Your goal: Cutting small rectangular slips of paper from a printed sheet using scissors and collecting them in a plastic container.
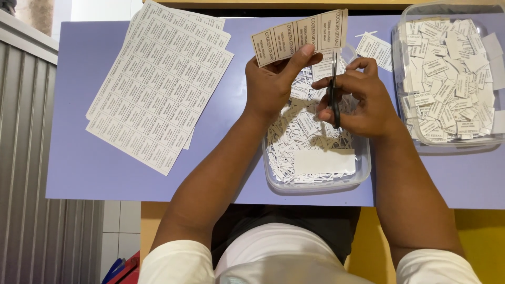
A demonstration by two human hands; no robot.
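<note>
Strip of printed paper labels [299, 37], 4 labels showing side by side, held up over the far edge of the middle tub, slightly tilted, right end higher. Pinched at its lower left part by the left hand [273, 84]: thumb pressed on the front, remaining fingers hidden behind the paper. Black-handled scissors [334, 89] gripped in the right hand [357, 100], fingers curled through and around the handles, blades pointing up at the strip's lower edge near its right end; whether the blades are parted or meeting the paper, cannot tell.

Directly beneath both hands, a clear plastic tub [363, 176] full of thin white paper trimmings [294, 147], with 1 blank white rectangle of paper [323, 160] lying on top near the front wall. To the right, just beside it, a second clear tub [400, 113] heaped with cut single labels [447, 79]. Between the 2 tubs at the back, a few loose small labels [373, 47] on the surface.

To the left, well apart from the hands, a stack of uncut label sheets [160, 84], fanned a little and lying at an angle. All of it resting on a lilac-blue board [79, 158] set over a yellow table [478, 231]. At far left, a grey ribbed panel [26, 158]. Near the bottom edge, white sleeves [173, 263] on both arms.
</note>
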